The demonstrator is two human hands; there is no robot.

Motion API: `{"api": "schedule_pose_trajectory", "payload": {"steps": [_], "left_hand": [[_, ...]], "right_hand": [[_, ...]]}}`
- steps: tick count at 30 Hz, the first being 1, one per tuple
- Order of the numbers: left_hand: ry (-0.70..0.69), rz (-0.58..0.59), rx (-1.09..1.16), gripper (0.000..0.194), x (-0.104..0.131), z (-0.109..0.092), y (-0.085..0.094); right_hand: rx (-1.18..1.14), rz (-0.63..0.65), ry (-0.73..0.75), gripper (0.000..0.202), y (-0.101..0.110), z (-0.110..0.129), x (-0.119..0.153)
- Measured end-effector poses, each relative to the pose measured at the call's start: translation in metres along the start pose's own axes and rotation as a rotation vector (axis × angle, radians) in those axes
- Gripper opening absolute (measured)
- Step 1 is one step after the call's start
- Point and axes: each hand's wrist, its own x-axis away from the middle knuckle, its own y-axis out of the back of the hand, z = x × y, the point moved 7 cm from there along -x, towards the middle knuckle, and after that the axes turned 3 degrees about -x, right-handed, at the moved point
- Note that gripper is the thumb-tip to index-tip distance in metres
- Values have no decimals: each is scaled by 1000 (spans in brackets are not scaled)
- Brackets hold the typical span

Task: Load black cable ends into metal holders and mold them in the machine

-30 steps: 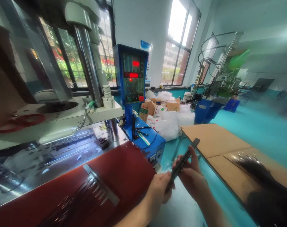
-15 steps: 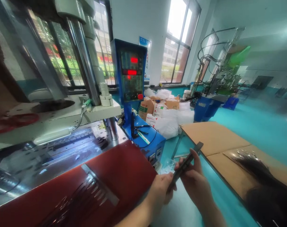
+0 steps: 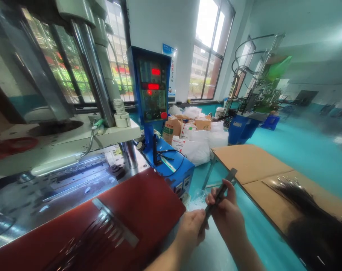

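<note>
A dark, narrow bar [image 3: 230,175] is held slantwise over the gap between the red table and the cardboard-topped table. The fingers of my left hand [image 3: 189,227] are closed round its lower end. Higher up, my right hand [image 3: 227,210] grips its middle, and the upper tip sticks out past the fingers. What the bar is for cannot be made out. To the left, a pale metal strip [image 3: 129,236] with several thin dark wires [image 3: 86,233] in it lies on the red tabletop [image 3: 154,195].
A press with a lit metal bed [image 3: 75,177] stands at left, beside a blue control box [image 3: 152,98] with red displays. White sacks [image 3: 193,146] are piled behind. At right, a cardboard-topped table [image 3: 252,158] carries a bundle of dark wires [image 3: 303,199].
The whole view has shifted slightly to the left. Both hands keep hold of the bar, which shows a little less beyond my right fingers' grip; otherwise their positions are much the same.
</note>
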Motion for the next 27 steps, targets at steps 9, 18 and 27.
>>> {"api": "schedule_pose_trajectory", "payload": {"steps": [9, 18, 27], "left_hand": [[15, -13, -6, 55, -4, 0, -4], [68, 35, -207, 51, 13, -25, 40], [217, -59, -385, 49, 99, -86, 217]], "right_hand": [[139, -47, 41, 64, 11, 0, 2], [1586, 92, 698, 54, 41, 62, -28], [1607, 1102, 162, 33, -12, -99, -60]]}}
